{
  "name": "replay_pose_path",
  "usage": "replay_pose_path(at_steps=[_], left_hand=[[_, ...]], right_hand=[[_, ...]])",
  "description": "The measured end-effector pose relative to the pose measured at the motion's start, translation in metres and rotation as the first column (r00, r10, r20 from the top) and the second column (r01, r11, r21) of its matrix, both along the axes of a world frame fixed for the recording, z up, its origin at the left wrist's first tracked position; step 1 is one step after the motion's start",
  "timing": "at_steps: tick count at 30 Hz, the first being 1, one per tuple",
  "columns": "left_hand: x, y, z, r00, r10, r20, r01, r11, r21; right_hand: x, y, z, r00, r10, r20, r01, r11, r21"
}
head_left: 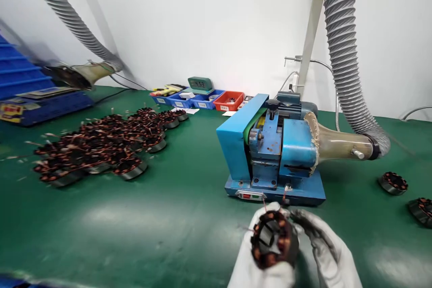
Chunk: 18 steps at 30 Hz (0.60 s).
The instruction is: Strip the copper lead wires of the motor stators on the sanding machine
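A ring-shaped motor stator (293, 245) with copper windings and thin wire leads is held in my left hand (248, 258), which wears a white glove. Its open centre is tilted up toward me. Close on its right side is my right hand (332, 247), also gloved, with dark stained fingertips. The right fingers are curved and apart, near the stator's upper edge; whether they touch it is blurred. Just beyond both hands stands a blue belt-driven machine (266, 144) with a red and green switch (251, 195) at its base.
Many stators (101, 144) lie clustered on the green table (182, 216) at left. Two more stators (394, 183) sit at right. A grey hose (344, 45) joins the machine. Small blue bins (205, 103) and a red bin (228, 100) line the back, near a digital display (200, 84).
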State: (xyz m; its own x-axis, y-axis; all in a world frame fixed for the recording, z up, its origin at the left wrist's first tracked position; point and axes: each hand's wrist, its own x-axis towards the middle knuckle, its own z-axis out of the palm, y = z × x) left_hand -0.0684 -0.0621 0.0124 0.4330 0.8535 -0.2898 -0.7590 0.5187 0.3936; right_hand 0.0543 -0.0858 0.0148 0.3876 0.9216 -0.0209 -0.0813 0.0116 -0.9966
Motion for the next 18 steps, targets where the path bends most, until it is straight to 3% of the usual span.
replay_pose_path(at_steps=[3, 6, 10, 13, 18], left_hand=[[0.022, 0.016, 0.000, 0.996, -0.027, -0.081, 0.017, 0.993, -0.115], [0.045, 0.035, -0.005, 0.973, 0.098, -0.207, -0.138, 0.973, -0.187], [0.061, 0.055, -0.014, 0.883, 0.286, -0.373, -0.305, 0.952, 0.008], [0.064, 0.062, -0.015, 0.810, 0.349, -0.471, -0.293, 0.937, 0.192], [0.063, 0.065, -0.018, 0.788, 0.375, -0.488, -0.266, 0.923, 0.280]], right_hand=[[0.001, 0.020, 0.006, 0.996, 0.034, -0.085, -0.036, 0.999, -0.025], [0.003, 0.042, -0.001, 0.987, 0.010, -0.163, -0.018, 0.998, -0.052], [0.006, 0.067, -0.009, 0.968, -0.012, -0.252, 0.001, 0.999, -0.042], [0.009, 0.078, -0.005, 0.968, -0.033, -0.248, 0.028, 0.999, -0.025], [0.013, 0.081, 0.000, 0.980, -0.051, -0.194, 0.041, 0.998, -0.054]])
